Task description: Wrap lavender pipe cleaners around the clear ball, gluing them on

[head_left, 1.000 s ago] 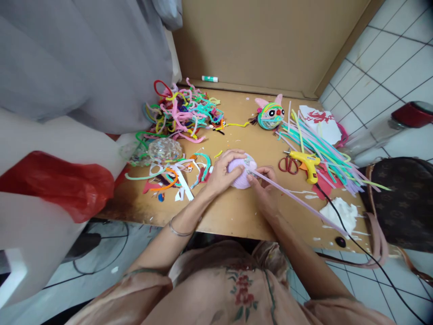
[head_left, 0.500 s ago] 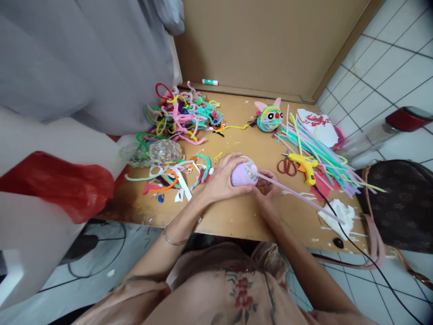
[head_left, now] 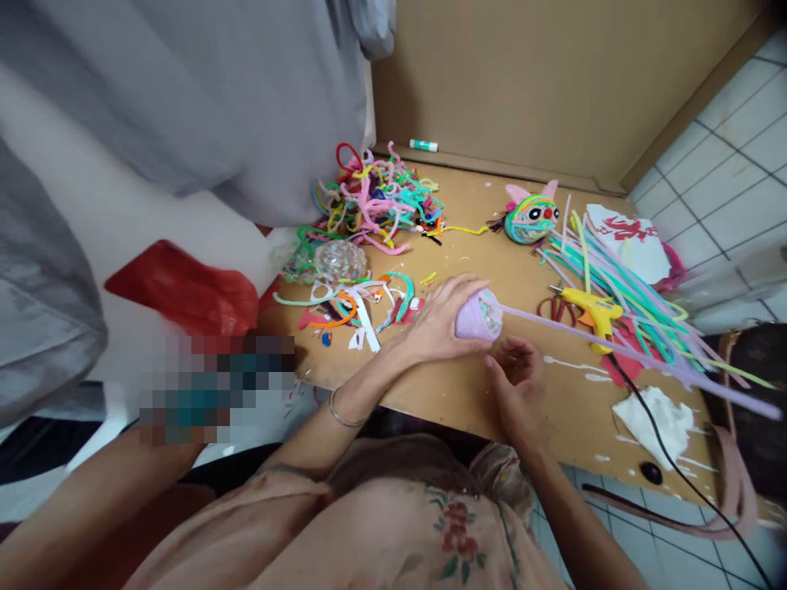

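Note:
My left hand (head_left: 443,321) is wrapped round a ball (head_left: 478,318) partly covered in lilac pipe cleaner, with a clear, mottled patch showing on its right side. From the ball a lilac pipe cleaner (head_left: 639,352) stretches out to the right, over the glue gun. Just below and right of the ball, my right hand (head_left: 517,385) is apart from it, palm turned inward, fingers loosely curled and thumb apart, with nothing seen in it.
Behind are a pipe-cleaner heap (head_left: 375,197) and a decorated ball with ears (head_left: 532,215). At right lie a yellow glue gun (head_left: 593,313), red scissors (head_left: 557,311) and a bag (head_left: 753,369). Another person's arm (head_left: 116,483) reaches in at lower left, its hand pixelated.
The view has shifted left, so the table appears further right. My right hand has come away from the ball and lilac strand. Another person's arm has appeared at lower left.

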Motion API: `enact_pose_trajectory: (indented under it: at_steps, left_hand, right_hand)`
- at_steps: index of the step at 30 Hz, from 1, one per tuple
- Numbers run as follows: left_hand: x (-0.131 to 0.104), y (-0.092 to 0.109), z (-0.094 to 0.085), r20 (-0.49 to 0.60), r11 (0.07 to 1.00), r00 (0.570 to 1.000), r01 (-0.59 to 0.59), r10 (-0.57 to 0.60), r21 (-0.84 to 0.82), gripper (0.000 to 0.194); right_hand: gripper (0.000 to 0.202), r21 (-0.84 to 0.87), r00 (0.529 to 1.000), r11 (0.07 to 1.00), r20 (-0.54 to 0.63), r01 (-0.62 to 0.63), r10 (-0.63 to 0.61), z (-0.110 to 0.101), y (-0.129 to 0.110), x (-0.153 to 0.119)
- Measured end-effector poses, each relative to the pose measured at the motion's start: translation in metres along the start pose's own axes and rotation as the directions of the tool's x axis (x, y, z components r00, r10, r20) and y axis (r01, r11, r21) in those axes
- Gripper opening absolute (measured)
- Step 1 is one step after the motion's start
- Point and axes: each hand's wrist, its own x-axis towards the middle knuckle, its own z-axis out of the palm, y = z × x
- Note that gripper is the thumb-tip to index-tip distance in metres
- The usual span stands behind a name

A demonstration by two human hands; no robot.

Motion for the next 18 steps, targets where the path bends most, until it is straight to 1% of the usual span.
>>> enact_pose_trajectory:
  at_steps: [3,5,7,12,15,18]
  left_hand:
    - [0.0,0.005,-0.004,0.004,0.999,0.999,0.046,-0.046,0.029,0.09]
    - [-0.002,0.006,-0.006,-0.002,0.996,0.996,0.084,-0.084,0.038,0.095]
    - [-0.003,0.007,-0.008,-0.003,0.995,0.996,0.091,-0.09,0.041,0.097]
    - [-0.009,0.005,-0.004,0.055,0.998,0.997,0.053,-0.052,-0.016,0.099]
    - [-0.01,0.003,0.002,0.074,0.996,0.997,0.032,-0.026,-0.082,0.097]
    - [-0.006,0.0,0.007,0.075,0.994,0.997,0.007,0.001,-0.112,0.096]
  right_hand:
    - [0.045,-0.042,1.0,0.999,-0.005,0.0,0.0,0.001,-0.007,-0.004]
    - [0.038,-0.071,0.999,0.997,-0.022,0.028,-0.03,0.003,-0.011,-0.008]
    - [0.034,-0.076,0.997,0.995,-0.032,0.066,-0.068,0.005,-0.013,-0.011]
    - [0.029,-0.035,0.997,0.997,0.033,0.069,-0.068,0.01,-0.013,-0.014]
    - [0.03,-0.022,0.998,0.998,0.013,0.054,-0.054,0.009,-0.011,-0.011]
    - [0.03,-0.03,0.999,0.999,-0.009,0.036,-0.037,0.007,-0.01,-0.005]
